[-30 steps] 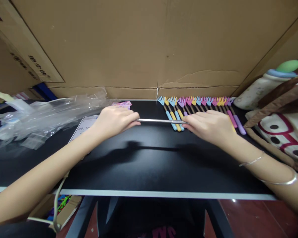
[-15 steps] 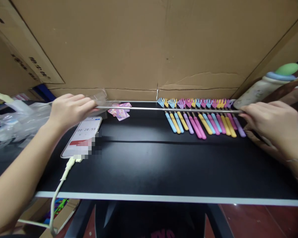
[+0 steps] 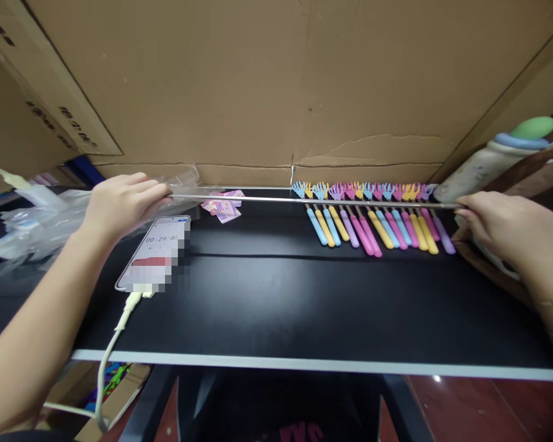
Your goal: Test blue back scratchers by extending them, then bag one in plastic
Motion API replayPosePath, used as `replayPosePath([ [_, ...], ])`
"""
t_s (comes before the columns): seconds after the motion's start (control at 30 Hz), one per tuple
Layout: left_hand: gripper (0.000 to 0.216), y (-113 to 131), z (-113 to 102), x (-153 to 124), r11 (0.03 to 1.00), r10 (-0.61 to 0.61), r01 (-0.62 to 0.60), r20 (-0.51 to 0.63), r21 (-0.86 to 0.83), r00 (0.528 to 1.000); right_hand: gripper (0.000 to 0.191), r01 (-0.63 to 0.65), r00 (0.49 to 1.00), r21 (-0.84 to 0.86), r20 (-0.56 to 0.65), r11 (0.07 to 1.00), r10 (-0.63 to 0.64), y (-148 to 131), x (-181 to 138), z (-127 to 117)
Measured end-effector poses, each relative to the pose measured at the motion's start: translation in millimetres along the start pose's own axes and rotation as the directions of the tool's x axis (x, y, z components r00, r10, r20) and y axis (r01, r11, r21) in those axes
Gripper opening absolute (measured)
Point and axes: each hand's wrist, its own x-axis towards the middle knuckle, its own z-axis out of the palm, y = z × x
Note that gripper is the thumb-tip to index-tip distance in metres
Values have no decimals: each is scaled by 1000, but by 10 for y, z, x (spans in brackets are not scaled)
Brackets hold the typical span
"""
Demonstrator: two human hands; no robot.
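Note:
A thin telescopic metal rod (image 3: 258, 199) is stretched level above the table, drawn out long. Its left end runs into my left hand (image 3: 124, 202), which is closed around it. At the other end my right hand (image 3: 511, 230) grips the rod between thumb and fingers. Both tips of the rod are hidden inside my hands. Under its right half lies a row of small telescopic back scratchers (image 3: 380, 230) with hand-shaped heads and pink, yellow, blue and purple handles. Their heads point to the cardboard, their handles toward me.
A phone (image 3: 154, 252) showing a running timer lies at left, with a white cable (image 3: 102, 374) hanging over the table edge. Small printed cards (image 3: 228, 210) and clear plastic bags (image 3: 50, 221) lie at the back left. A bottle (image 3: 483, 162) leans at right. Cardboard (image 3: 276, 92) walls the back.
My hands have moved slightly farther apart, the right one to the right and the left one to the left. More of the rod shows between them.

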Motion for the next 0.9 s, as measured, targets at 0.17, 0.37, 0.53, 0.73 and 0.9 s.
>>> replayPosePath([
  [0.17,40,44,55,39,996,-19,22,-43,81,999,47,24,998,-178,-52,984,-34,-252,-105,-137],
  [0.37,38,67,114,26,997,-66,67,-28,36,997,41,21,1000,-220,-1,975,-22,-388,-90,-216],
  [0.53,33,43,174,38,992,-98,112,-209,58,973,40,9,999,-186,-35,982,-16,-413,-73,-252],
  [0.73,27,83,175,88,990,-36,84,-373,112,927,44,7,997,-185,-77,983,-21,-554,-57,-374],
  [0.9,30,517,84,296,998,64,-55,-310,37,949,44,100,995,-63,38,993,-97,-1036,93,-477],
])
